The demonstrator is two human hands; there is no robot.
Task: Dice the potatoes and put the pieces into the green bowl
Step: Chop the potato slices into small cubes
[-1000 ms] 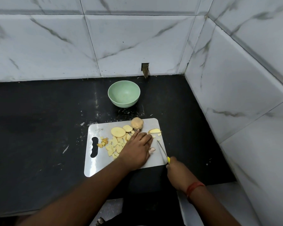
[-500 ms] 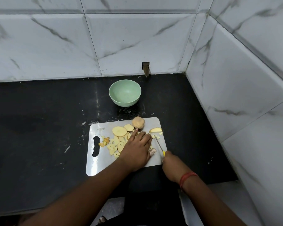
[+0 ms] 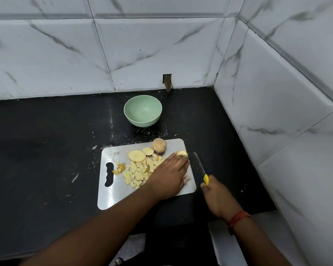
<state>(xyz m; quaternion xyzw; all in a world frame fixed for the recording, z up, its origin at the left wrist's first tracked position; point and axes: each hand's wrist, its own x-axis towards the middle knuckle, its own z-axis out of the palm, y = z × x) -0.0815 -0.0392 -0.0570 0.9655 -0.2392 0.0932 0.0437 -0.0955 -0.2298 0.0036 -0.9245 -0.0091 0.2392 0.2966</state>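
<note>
Left grip (image 3: 168, 174) lies flat, fingers straight and pressing down; right grip (image 3: 217, 196) looks curled closed, wrist raised.

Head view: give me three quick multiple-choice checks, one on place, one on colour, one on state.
1. Where is the green bowl?
A. On the board
B. On the counter beyond the board
C. In a hand

2. What colour is the knife handle?
A. Yellow
B. Red
C. Black

3. What does the bowl hold?
A. Diced potato
B. Water
C. Nothing visible

Answers:
B, it stands on the counter beyond the cutting board.
A, yellow shows above the right hand.
C, the potato pieces lie on the board beside the left hand.
</note>
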